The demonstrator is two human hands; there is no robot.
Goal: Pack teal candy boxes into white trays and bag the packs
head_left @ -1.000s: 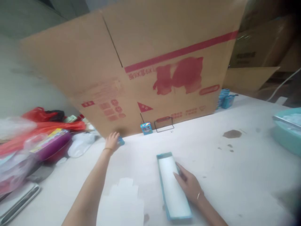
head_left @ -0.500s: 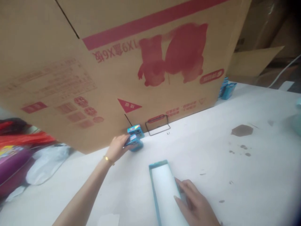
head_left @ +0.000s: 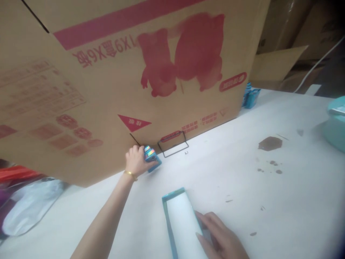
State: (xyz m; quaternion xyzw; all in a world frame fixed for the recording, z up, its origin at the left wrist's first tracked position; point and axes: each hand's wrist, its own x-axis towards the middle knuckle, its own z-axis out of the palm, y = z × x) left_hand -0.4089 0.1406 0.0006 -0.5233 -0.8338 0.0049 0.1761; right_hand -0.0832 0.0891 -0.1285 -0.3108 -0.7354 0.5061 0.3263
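My left hand (head_left: 137, 161), with a gold bracelet at the wrist, is closed around small blue boxes (head_left: 153, 162) with shiny rainbow-like patches. They stand on the white table against the foot of a big cardboard carton; the fingers hide part of them, so I cannot tell how many are held. Lower down, my right hand (head_left: 219, 233) grips the right side of a long, shallow open box (head_left: 169, 223) with blue walls and a white inside. Thumb and fingers pinch its wall. The near end of this box runs out of view.
The carton (head_left: 107, 93) with red print fills the back. More blue boxes (head_left: 251, 98) stand by its right corner. A turquoise container (head_left: 335, 122) is at the right edge. Brown stains (head_left: 270, 143) mark the table (head_left: 229, 172). A white plastic bag (head_left: 32, 205) lies at left.
My left hand has brought the small blue box it held back against the other one beside the carton. My right hand still holds the long box. The view has shifted to the right.
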